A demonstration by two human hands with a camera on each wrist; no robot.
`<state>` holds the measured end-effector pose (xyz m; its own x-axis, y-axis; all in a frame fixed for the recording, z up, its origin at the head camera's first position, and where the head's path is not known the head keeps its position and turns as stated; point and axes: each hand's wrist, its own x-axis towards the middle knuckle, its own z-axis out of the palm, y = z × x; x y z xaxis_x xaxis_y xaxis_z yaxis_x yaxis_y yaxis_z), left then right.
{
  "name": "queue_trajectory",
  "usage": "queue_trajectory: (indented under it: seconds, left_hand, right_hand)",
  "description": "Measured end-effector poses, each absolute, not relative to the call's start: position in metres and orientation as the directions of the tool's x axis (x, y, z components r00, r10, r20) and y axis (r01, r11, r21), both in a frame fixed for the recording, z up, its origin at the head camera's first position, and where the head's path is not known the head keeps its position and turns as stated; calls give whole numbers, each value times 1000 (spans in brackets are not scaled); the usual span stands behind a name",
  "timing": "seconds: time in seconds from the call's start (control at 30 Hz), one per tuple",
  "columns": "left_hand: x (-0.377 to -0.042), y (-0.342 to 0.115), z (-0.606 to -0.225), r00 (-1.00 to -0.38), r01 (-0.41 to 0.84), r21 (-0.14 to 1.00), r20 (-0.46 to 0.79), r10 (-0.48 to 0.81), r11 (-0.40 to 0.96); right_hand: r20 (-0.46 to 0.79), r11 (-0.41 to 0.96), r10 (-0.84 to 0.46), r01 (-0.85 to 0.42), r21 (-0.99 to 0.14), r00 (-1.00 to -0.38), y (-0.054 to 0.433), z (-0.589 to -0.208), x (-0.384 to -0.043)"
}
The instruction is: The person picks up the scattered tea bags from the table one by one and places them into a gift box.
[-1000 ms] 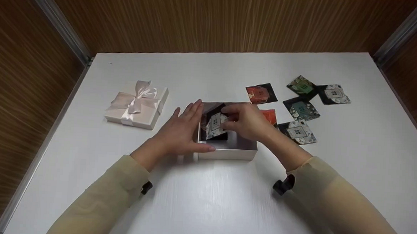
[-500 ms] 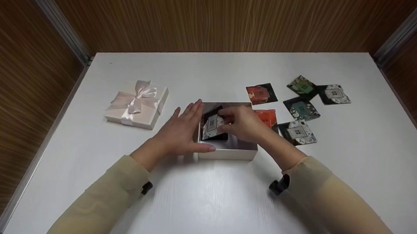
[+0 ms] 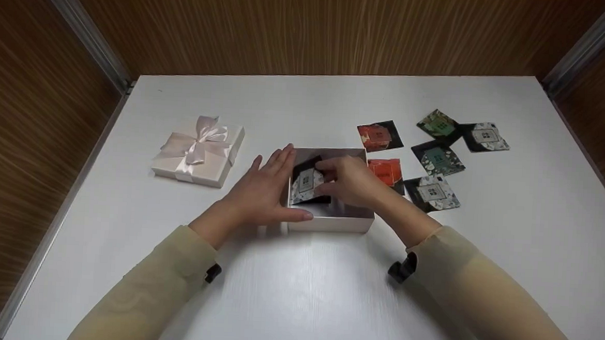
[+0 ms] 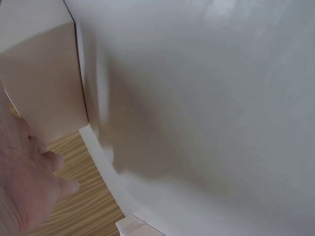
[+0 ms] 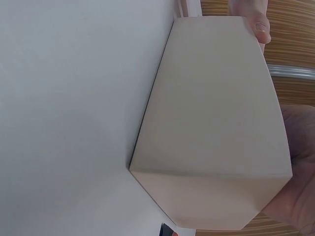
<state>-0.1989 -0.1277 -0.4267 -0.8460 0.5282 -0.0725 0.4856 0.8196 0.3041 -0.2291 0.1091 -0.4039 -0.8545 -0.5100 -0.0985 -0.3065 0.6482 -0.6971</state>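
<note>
A pale box (image 3: 330, 224) without its lid stands mid-table. My right hand (image 3: 353, 182) reaches into it and pinches the right edge of a black sachet with a white floral print (image 3: 306, 184), which leans at the box's left side over another dark packet. Spread along the left wall is my left hand (image 3: 264, 191), its fingers straight and its thumb lying over the front rim. In the right wrist view the box wall (image 5: 211, 98) hides the right hand's fingertips. The left wrist view shows the left hand (image 4: 29, 172) beside the box (image 4: 44, 83).
The lid with a pink ribbon bow (image 3: 197, 154) lies at the left. Right of the box are a red sachet (image 3: 386, 172), an orange one (image 3: 379, 136), a green one (image 3: 438, 124), a teal one (image 3: 438, 158) and white floral ones (image 3: 432, 192). Wood-grain panels (image 3: 310, 30) border the table.
My right hand has moved slightly left and down with the white floral sachet, which now sits closer to the box's left wall. The left hand has stayed in place.
</note>
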Motion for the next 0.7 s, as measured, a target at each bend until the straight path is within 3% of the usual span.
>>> queue_trajectory:
  seconds: [0.43, 0.7]
  left_hand:
    - [-200, -128, -427, -844, 491, 292, -73, 531, 821]
    - [-200, -127, -427, -846, 491, 290, -66, 528, 822]
  right_hand:
    - [-126, 678, -496, -292, -675, -859, 110, -398, -225]
    - [-58, 611, -522, -325, -722, -851, 127, -385, -222]
